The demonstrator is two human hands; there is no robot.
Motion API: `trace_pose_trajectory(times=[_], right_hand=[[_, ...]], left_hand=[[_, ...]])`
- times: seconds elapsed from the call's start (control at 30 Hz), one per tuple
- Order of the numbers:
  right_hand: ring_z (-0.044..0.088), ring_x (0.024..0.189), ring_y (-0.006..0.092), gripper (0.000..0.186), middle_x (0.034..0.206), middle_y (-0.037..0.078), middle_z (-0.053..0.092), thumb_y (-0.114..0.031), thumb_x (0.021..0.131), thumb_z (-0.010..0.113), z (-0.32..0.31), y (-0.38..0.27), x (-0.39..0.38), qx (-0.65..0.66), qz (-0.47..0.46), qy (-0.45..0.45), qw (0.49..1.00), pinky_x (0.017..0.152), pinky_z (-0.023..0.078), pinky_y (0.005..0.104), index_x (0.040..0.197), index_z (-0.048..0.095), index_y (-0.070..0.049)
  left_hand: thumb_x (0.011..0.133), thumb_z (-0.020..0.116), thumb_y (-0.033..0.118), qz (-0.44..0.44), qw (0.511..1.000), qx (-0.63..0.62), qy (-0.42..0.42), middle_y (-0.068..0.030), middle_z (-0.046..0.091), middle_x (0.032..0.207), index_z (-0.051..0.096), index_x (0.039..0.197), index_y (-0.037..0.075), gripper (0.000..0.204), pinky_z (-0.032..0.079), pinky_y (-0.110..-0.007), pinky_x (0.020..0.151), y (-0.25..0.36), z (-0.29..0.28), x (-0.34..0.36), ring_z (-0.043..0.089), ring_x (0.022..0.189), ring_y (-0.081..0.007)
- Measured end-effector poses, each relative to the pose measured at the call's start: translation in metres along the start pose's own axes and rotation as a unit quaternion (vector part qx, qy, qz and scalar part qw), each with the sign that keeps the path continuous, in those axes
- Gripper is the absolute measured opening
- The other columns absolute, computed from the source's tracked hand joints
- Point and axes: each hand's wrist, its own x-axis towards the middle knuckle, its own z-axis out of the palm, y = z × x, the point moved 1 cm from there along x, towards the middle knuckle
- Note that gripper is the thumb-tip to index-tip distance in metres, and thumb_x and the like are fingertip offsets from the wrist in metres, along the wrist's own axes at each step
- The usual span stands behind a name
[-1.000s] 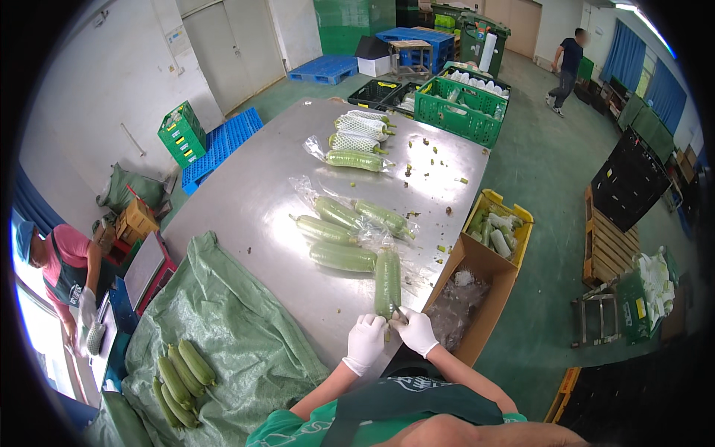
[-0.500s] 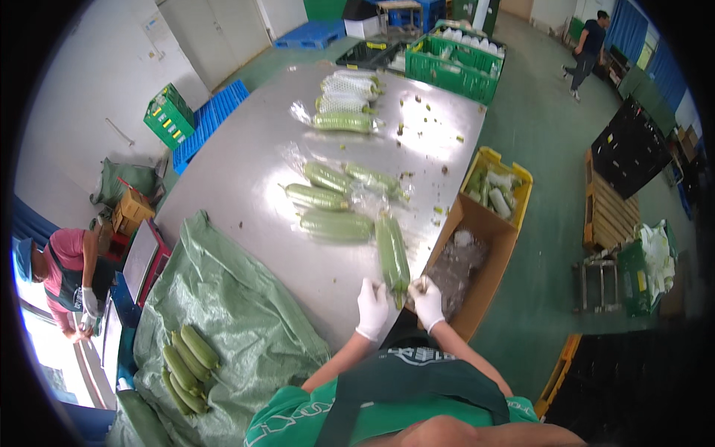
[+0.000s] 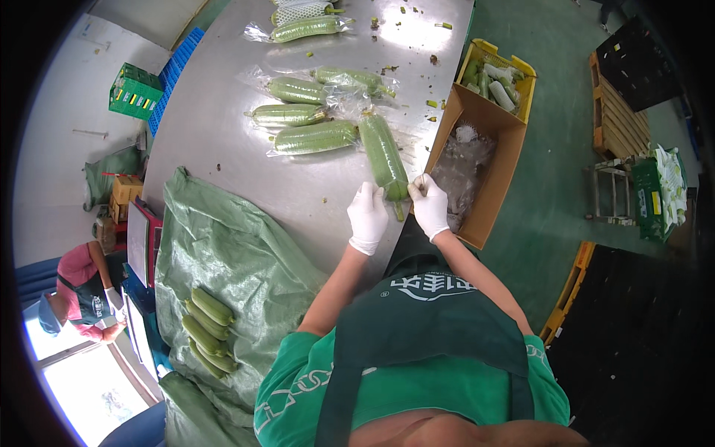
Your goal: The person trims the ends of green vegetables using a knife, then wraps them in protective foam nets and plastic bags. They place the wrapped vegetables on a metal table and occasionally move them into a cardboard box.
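Note:
A green zucchini in a clear plastic bag lies lengthwise on the steel table near its front right edge, stem end toward me. My left hand, in a white glove, is closed at the left of that near end, fingertips on the bag. On the other side, my gloved right hand pinches the bag's right edge. The fingers partly hide the film between them. Just beyond lie several more bagged zucchini, their film bunched near the held one's far end.
An open cardboard box of clear bags stands at the table's right, below a yellow crate of zucchini. Loose zucchini lie on a green tarp at left. Trimmings dot the table. A co-worker works at far left.
The view has tilted down toward me, so the table sits higher in the picture. Both hands stay at the near end of the bagged zucchini. The walking person is almost out of view.

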Motion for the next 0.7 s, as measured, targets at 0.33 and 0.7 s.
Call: trace_pose_trajectory(times=[0.33, 0.7], right_hand=[[0.052, 0.062, 0.0174, 0.021, 0.068, 0.007, 0.052, -0.015, 0.078, 0.067, 0.0, -0.018, 0.008, 0.018, -0.069, -0.047, 0.996, 0.062, 0.044, 0.0301, 0.092, 0.056, -0.004], [0.057, 0.071, 0.0407, 0.013, 0.07, 0.02, 0.058, -0.013, 0.079, 0.06, 0.007, -0.018, 0.02, -0.167, -0.13, 0.036, 0.977, 0.061, 0.044, 0.0478, 0.08, 0.05, -0.005]], left_hand=[[0.08, 0.063, 0.011, -0.015, 0.999, -0.033, -0.021, -0.0095, 0.052, 0.075, 0.05, 0.083, 0.005, 0.015, 0.045, -0.035, 0.06, 0.004, -0.004, 0.014, 0.055, 0.069, -0.024], [0.08, 0.056, 0.007, 0.073, 0.993, 0.073, -0.061, -0.0148, 0.052, 0.079, 0.046, 0.084, 0.004, 0.011, 0.046, -0.043, 0.059, 0.003, 0.003, 0.024, 0.055, 0.071, -0.0349]])
